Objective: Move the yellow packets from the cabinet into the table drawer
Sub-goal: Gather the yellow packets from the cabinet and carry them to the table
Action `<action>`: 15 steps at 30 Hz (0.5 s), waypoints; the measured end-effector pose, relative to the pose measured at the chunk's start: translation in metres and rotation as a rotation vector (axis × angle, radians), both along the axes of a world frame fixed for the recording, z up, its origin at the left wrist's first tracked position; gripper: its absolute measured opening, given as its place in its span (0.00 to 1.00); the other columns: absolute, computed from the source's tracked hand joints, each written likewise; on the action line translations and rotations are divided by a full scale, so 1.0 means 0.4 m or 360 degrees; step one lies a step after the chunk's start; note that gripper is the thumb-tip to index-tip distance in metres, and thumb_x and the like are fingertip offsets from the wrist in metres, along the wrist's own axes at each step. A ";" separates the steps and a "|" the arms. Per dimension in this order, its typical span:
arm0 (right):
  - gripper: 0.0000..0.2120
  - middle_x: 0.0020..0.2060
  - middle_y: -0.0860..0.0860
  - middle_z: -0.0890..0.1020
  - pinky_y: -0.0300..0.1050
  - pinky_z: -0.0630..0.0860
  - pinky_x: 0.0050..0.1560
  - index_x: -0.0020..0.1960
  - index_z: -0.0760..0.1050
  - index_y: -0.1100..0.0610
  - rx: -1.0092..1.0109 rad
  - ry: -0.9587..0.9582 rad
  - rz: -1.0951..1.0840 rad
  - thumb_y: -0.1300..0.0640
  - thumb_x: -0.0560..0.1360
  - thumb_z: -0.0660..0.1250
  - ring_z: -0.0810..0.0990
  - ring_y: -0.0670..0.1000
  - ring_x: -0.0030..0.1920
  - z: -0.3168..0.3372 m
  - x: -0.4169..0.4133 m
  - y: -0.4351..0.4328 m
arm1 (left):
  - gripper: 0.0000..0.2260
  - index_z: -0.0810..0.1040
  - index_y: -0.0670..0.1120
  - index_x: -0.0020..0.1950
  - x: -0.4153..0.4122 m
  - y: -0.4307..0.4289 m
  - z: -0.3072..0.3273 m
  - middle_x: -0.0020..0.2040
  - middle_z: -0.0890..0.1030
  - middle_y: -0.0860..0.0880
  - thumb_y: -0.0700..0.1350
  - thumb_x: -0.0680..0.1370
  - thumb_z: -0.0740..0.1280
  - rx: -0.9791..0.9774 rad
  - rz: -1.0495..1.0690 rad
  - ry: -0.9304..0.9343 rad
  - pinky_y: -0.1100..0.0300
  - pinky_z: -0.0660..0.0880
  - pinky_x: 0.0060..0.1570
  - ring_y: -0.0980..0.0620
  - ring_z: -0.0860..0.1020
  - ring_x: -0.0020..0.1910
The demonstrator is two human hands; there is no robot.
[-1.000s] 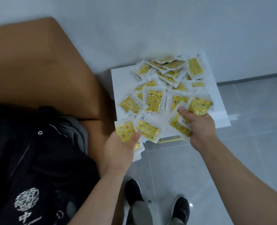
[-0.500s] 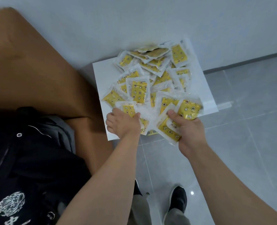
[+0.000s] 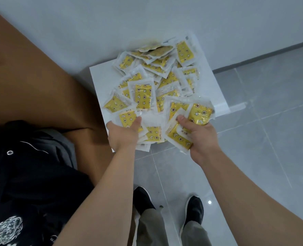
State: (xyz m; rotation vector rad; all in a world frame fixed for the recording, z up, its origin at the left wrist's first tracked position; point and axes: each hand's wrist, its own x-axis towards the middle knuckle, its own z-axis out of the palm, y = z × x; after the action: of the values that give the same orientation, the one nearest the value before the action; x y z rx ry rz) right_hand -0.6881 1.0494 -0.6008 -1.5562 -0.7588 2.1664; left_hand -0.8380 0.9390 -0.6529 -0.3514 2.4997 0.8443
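Yellow packets [image 3: 143,96] heaped, long axes every way — left hand [image 3: 124,134], right hand [image 3: 201,139]: each grip holds several.

Brown table [image 3: 31,82] hems the packet pile [image 3: 143,96] leftward; wall [image 3: 111,23] behind; floor [image 3: 262,139] open rightward.

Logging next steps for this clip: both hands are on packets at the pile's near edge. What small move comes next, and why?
Probably lift both handfuls clear of the pile: the right hand grips several yellow packets, and the left hand pinches more on the white cabinet top.
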 end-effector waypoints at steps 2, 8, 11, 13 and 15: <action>0.15 0.49 0.54 0.88 0.60 0.83 0.51 0.55 0.84 0.56 -0.0020 0.0016 -0.0029 0.64 0.70 0.78 0.87 0.57 0.50 0.004 0.004 0.001 | 0.39 0.70 0.46 0.65 0.002 -0.013 0.007 0.55 0.79 0.51 0.63 0.63 0.80 0.0259 0.0282 -0.0122 0.56 0.74 0.49 0.47 0.78 0.51; 0.14 0.49 0.54 0.88 0.56 0.84 0.46 0.56 0.84 0.56 -0.0081 0.0044 -0.0151 0.64 0.70 0.78 0.88 0.55 0.48 0.034 0.040 0.003 | 0.33 0.75 0.47 0.62 0.004 -0.020 0.047 0.47 0.81 0.56 0.58 0.63 0.81 0.0667 0.0497 -0.0170 0.62 0.76 0.40 0.55 0.81 0.46; 0.12 0.48 0.54 0.88 0.54 0.84 0.44 0.53 0.84 0.56 -0.0096 0.0066 -0.0244 0.64 0.71 0.78 0.88 0.55 0.48 0.064 0.085 0.008 | 0.36 0.76 0.46 0.65 0.023 0.000 0.088 0.53 0.82 0.53 0.60 0.62 0.81 0.0771 0.0483 -0.0225 0.57 0.80 0.49 0.51 0.82 0.51; 0.11 0.48 0.53 0.88 0.54 0.84 0.44 0.53 0.84 0.56 -0.0114 0.0087 -0.0335 0.64 0.71 0.77 0.88 0.54 0.48 0.086 0.120 0.007 | 0.38 0.76 0.46 0.65 0.045 0.018 0.125 0.56 0.82 0.52 0.63 0.62 0.81 0.0797 0.0391 -0.0215 0.56 0.78 0.52 0.50 0.81 0.54; 0.13 0.50 0.54 0.88 0.55 0.84 0.45 0.55 0.84 0.57 -0.0163 0.0109 -0.0459 0.64 0.71 0.77 0.88 0.55 0.49 0.110 0.158 0.001 | 0.37 0.75 0.46 0.67 0.079 0.040 0.168 0.57 0.81 0.53 0.62 0.64 0.80 0.0820 0.0273 -0.0220 0.58 0.76 0.53 0.50 0.80 0.55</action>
State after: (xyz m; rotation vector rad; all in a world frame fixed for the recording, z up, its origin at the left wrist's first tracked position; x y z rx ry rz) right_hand -0.6247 1.0499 -0.5569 -1.5256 -0.3793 2.0584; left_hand -0.8063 0.9551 -0.5857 -0.4280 2.0503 1.4334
